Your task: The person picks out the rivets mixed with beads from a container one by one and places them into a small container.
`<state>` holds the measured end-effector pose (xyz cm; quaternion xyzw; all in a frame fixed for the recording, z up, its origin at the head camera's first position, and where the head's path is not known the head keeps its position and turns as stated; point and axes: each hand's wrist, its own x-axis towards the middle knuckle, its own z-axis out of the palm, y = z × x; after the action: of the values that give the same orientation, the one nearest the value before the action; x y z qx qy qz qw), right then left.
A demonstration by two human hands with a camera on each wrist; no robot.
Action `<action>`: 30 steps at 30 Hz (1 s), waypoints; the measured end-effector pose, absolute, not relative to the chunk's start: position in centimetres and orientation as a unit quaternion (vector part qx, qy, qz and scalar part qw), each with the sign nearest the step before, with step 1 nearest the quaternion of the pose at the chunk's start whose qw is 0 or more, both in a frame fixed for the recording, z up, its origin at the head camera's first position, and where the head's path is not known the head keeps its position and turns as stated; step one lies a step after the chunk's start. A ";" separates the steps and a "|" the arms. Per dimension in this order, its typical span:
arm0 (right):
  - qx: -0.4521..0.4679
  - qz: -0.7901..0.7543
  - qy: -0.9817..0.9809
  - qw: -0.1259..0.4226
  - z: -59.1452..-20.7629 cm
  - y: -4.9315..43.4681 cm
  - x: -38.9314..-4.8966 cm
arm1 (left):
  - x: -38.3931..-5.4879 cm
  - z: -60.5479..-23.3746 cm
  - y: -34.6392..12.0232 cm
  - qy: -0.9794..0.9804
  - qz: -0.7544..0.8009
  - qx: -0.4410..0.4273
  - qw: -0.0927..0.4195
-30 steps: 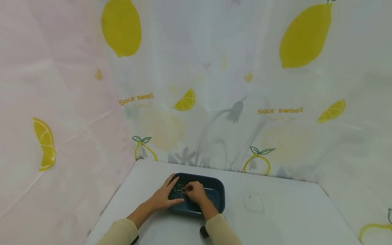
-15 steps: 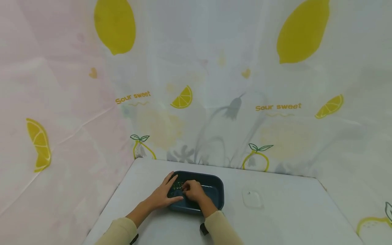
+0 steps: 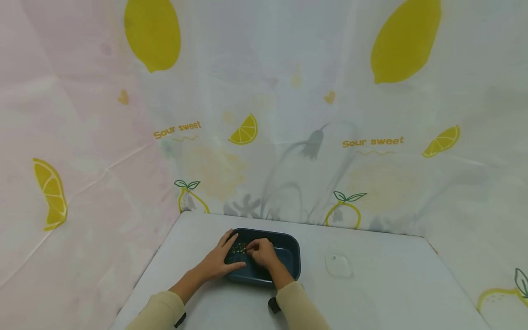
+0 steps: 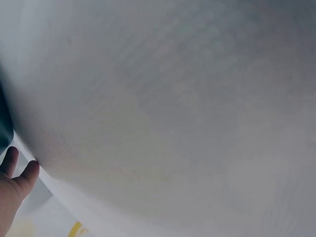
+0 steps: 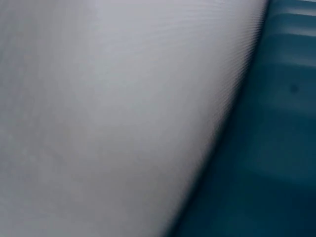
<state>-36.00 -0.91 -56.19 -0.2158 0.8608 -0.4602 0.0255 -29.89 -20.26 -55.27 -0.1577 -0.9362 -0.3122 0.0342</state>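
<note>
A dark blue rectangular tray (image 3: pixel 284 259) stands on the white table. Small green and gold pieces (image 3: pixel 238 249), too small to name, lie in its left part. My left hand (image 3: pixel 216 262) spreads over the tray's left side, fingers at the far rim and thumb reaching inside. Over the tray my right hand (image 3: pixel 263 253) has bent fingers, fingertips right beside the small pieces; I cannot tell whether it pinches one. At the left wrist view's edge, fingers of my left hand (image 4: pixel 23 177) show. The right wrist view has only the tray's outer wall (image 5: pixel 266 148) and table.
Right of the tray lies a clear, rounded-square piece (image 3: pixel 339 266) with a small dark speck at its upper edge. The white table (image 3: pixel 387 284) meets a lemon-printed cloth (image 3: pixel 268 160) at the back and sides. A black strap part (image 3: pixel 274 305) sits by the right sleeve.
The right hand's fingertips have drawn back slightly from the small pieces. The left hand keeps its place on the tray. The head view has shifted a little, so the scene sits slightly left and higher.
</note>
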 end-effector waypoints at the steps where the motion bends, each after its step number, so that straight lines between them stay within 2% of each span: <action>1: -0.212 -0.464 0.860 0.024 -56.2 -0.9 -36.0 | -29.9 -55.3 -20.2 -0.935 -0.314 -0.158 0.036; 30: -0.234 -0.474 0.848 0.042 -55.6 -0.9 -35.7 | -29.8 -55.3 -20.2 -0.936 -0.314 -0.154 0.039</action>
<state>-35.65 -0.88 -55.63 -0.2341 0.8480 -0.4736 0.0416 -29.81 -20.23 -55.32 -0.1538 -0.9360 -0.3142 0.0394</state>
